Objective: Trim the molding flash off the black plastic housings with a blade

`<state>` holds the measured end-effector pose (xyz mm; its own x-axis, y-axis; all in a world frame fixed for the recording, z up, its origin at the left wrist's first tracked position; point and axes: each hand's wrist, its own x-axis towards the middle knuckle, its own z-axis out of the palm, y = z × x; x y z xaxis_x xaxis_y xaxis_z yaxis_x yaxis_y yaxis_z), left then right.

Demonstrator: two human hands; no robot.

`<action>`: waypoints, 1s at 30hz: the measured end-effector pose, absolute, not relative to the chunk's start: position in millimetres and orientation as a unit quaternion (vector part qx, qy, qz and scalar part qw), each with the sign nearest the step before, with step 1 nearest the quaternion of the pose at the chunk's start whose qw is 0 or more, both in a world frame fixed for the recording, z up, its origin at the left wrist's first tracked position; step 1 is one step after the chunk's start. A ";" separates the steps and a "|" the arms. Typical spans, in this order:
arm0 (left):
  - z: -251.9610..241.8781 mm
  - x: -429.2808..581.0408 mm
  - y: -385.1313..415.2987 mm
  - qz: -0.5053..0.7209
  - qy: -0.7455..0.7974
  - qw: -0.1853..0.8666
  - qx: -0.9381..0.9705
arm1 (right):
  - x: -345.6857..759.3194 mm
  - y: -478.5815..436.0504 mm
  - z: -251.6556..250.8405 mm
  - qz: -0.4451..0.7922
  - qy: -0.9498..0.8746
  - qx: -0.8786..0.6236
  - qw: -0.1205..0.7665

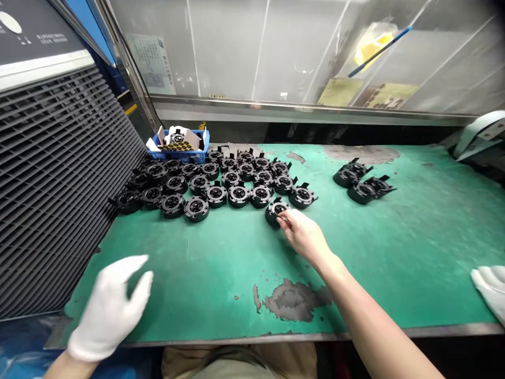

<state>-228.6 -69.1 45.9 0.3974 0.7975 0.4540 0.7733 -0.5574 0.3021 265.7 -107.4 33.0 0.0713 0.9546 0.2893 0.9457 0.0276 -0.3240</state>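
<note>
Right fingers (286,223) pinch a round black part (273,211) by its edge, probably for easy grip, nearer than and right of the blue basket (177,156), while gloved left fingers (141,296) are apart, empty.

Partition (232,47) and louvred panel (51,195)

Beyond the right hand (303,234), a blue stick (381,51) and yellow note (334,92) are seen against the partition. A printed sheet (151,64) is displayed beyond the left hand (106,305), the louvred panel to its left.

The parts cluster (239,196) is flanked by a grille (59,195) at left, a smaller group (362,195) at right, and 1 bin (177,156) behind.
</note>
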 end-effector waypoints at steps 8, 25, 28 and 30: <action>23.1 -76.3 -74.8 0.141 0.358 0.214 0.898 | 173.8 -194.3 46.9 0.119 -0.773 -0.558 0.278; 31.5 -8.1 -45.7 0.103 0.224 0.368 0.896 | 216.4 -236.5 26.1 0.167 -0.646 -0.686 0.289; 22.9 -5.0 -43.1 0.098 0.194 0.375 0.901 | 212.8 -243.2 34.3 0.134 -0.690 -0.670 0.238; 15.4 -5.5 -42.2 0.117 0.191 0.360 0.905 | 209.1 -244.8 36.4 0.109 -0.705 -0.666 0.217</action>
